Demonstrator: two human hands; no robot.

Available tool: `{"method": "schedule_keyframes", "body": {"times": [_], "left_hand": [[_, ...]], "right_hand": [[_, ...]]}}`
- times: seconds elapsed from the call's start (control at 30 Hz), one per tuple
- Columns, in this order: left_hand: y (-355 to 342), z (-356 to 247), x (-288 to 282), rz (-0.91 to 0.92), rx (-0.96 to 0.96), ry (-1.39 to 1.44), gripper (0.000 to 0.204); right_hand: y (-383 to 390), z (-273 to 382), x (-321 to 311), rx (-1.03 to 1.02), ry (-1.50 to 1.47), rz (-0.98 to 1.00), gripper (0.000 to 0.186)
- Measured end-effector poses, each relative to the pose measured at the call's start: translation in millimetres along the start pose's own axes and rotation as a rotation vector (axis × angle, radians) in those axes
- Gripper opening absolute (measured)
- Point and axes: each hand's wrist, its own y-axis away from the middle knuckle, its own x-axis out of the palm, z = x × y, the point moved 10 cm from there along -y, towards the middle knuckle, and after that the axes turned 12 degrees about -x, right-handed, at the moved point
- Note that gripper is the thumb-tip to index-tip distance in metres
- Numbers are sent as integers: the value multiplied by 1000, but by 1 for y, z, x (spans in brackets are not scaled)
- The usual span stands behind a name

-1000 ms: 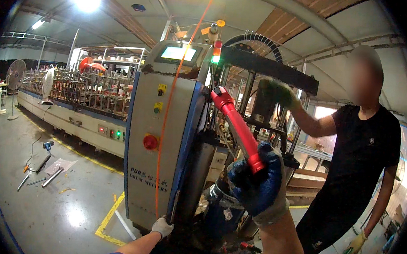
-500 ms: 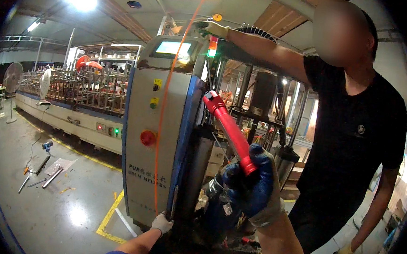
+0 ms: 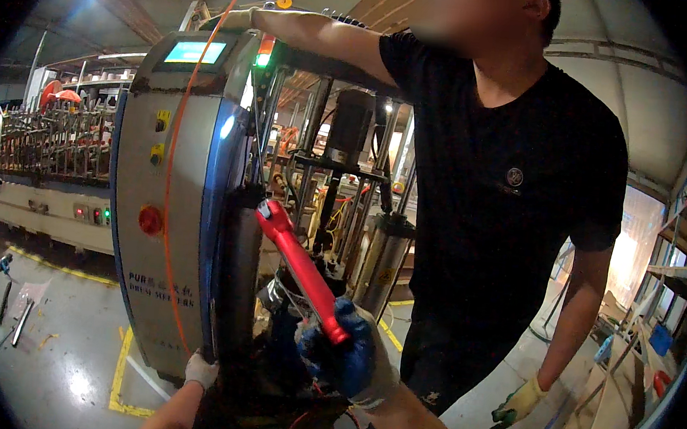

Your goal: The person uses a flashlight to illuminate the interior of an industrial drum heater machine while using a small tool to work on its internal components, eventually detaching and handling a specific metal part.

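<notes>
gripping a glossy red, wide-headed flashlight (image 3: 304, 273) is the right hand (image 3: 353, 359); the left hand's (image 3: 201, 370) hold is unclear.

Faced a cabinet (image 3: 186, 243), with a co-worker (image 3: 513, 186) at right.
Held a flashlight (image 3: 304, 267) in the right hand (image 3: 354, 349) between both, before machinery (image 3: 349, 127); had the left hand (image 3: 202, 370) at the cabinet's lower right, tools (image 3: 23, 322) on the floor (image 3: 83, 348) left, another machine (image 3: 44, 219) far left.

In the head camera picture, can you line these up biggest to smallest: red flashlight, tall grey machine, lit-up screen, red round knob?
1. Tall grey machine
2. Red flashlight
3. Lit-up screen
4. Red round knob

The flashlight is nearer the camera, so it looks extra big.
</notes>
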Motion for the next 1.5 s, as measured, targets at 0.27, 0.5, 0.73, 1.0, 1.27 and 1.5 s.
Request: {"method": "schedule_keyframes", "body": {"times": [0.27,0.5,0.73,1.0,1.27,1.5], "left_hand": [[21,-21,-19,-48,2,72,57],[22,-88,28,-3,313,-71,60],[92,-178,165,1162,-145,1079,41],[70,-179,216,1150,-378,1066,32],[32,-141,243,1110,-527,969,28],[19,-142,265,1180,-677,974,31]], "right_hand": [[60,-46,-96,23,210,-257,47],[80,-80,-150,-7,135,-278,48],[71,-115,-237,-14,483,-375,36],[28,-149,-298,-105,1005,-253,43],[16,-186,-327,-8,701,-310,57],[42,-195,-367,91,398,-814,47]]}}
